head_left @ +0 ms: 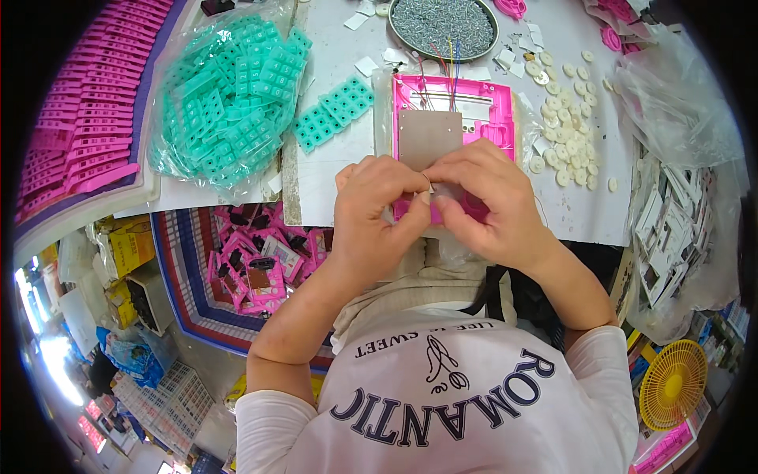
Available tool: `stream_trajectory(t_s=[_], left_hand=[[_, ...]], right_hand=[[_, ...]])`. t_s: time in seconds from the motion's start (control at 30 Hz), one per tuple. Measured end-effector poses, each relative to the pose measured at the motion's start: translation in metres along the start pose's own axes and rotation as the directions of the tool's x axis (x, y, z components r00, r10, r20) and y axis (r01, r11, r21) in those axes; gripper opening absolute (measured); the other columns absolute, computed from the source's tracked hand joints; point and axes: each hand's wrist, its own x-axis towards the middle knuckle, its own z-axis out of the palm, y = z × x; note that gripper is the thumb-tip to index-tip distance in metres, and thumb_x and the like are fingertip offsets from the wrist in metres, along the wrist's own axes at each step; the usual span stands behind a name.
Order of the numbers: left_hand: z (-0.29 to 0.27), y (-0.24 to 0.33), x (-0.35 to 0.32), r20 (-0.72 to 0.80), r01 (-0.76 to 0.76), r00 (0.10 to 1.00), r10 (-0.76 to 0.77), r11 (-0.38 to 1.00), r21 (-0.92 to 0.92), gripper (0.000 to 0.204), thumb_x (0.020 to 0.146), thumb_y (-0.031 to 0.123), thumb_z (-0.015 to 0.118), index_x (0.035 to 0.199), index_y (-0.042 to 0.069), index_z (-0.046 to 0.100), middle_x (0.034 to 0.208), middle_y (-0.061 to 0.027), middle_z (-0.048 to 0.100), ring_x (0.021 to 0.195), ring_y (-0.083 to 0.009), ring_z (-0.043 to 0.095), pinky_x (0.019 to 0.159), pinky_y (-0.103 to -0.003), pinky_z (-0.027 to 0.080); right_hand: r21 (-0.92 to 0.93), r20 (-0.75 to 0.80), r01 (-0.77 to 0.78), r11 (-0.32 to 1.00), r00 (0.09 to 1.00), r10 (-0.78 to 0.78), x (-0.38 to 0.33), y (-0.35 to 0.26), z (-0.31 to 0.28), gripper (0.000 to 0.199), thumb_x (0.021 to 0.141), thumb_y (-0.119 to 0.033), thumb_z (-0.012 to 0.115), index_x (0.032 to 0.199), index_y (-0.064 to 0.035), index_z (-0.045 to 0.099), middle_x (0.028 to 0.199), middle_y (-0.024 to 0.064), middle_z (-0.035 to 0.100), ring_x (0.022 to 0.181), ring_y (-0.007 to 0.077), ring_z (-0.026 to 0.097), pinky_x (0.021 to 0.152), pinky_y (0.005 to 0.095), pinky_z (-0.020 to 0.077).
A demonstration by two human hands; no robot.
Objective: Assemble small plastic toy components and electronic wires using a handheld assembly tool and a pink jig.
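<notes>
Both hands meet at the near end of a pink plastic housing (pixel 496 99) lying on the table. Thumb and fingertips of my left hand (pixel 377 207) are pinched together, touching those of my right hand (pixel 491 196), which is pinched too. A small whitish bit shows between the fingertips, too small to name. Inside the housing rests a flat brown board (pixel 430 136), its lower part hidden by my fingers. Thin coloured wires (pixel 453 75) rise from the housing's far side. To its left lies a strip of teal rubber keypads (pixel 335 113).
A round metal dish of screws (pixel 444 28) stands behind the housing. Cream discs (pixel 570 130) lie scattered right; a clear bag of teal keypads (pixel 229 99) sits left. Stacked pink shells (pixel 95 95) fill the far left. Below the table edge, a basket (pixel 193 304) holds pink assemblies.
</notes>
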Motion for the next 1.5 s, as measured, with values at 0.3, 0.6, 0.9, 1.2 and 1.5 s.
stream_trajectory(t_s=[0.3,0.6,0.9,1.2,1.5], left_hand=[[-0.02,0.017,0.023,0.306,0.546,0.818,-0.488,0.825,-0.145,0.01,0.092,0.01,0.064,0.096,0.001,0.067,0.077,-0.0053,0.067,0.057,-0.0105,0.059,0.05,-0.023,0.044],[-0.043,0.003,0.065,0.636,0.379,0.708,-0.307,0.925,0.026,0.014,0.091,0.006,0.063,0.102,-0.003,0.064,0.082,-0.0106,0.07,0.07,-0.0163,0.069,0.062,-0.027,0.056],[-0.029,0.0,0.041,0.475,-0.224,0.877,0.076,0.938,0.264,0.02,0.082,0.002,0.066,0.103,0.003,0.063,0.082,-0.0156,0.067,0.075,-0.0361,0.066,0.067,-0.042,0.052],[-0.023,-0.011,0.022,0.394,-0.323,0.898,0.195,0.9,0.293,0.023,0.083,0.002,0.069,0.105,0.004,0.062,0.088,-0.0127,0.066,0.079,-0.0337,0.065,0.067,-0.041,0.052],[-0.023,-0.013,0.018,0.371,-0.293,0.913,0.17,0.906,0.306,0.025,0.084,0.005,0.07,0.108,0.003,0.065,0.092,-0.0134,0.069,0.08,-0.033,0.066,0.068,-0.039,0.054]], right_hand=[[-0.198,-0.064,0.224,0.954,0.968,-0.241,-0.01,0.008,0.006,0.027,0.069,-0.007,0.078,0.094,-0.0059,0.07,0.092,0.0038,0.068,0.083,0.0249,0.062,0.071,0.0369,0.0486],[-0.343,0.04,0.302,0.889,0.951,-0.308,-0.011,0.007,0.01,0.024,0.066,-0.012,0.074,0.09,-0.0072,0.071,0.096,0.0014,0.067,0.089,0.0226,0.061,0.073,0.037,0.0459],[-0.415,0.09,0.293,0.861,0.955,-0.281,-0.014,0.011,0.016,0.021,0.063,-0.013,0.069,0.083,-0.0059,0.071,0.094,0.0017,0.065,0.09,0.0225,0.058,0.075,0.0377,0.0451],[-0.464,0.157,0.28,0.841,0.96,-0.233,-0.011,0.0,0.016,0.018,0.066,-0.015,0.065,0.08,-0.0055,0.07,0.088,0.0017,0.061,0.089,0.0215,0.058,0.08,0.0387,0.0443],[-0.49,0.275,0.225,0.842,0.957,-0.095,-0.01,-0.013,0.011,0.021,0.069,-0.013,0.066,0.087,-0.004,0.072,0.092,0.0038,0.062,0.096,0.0229,0.055,0.086,0.0409,0.0432]])
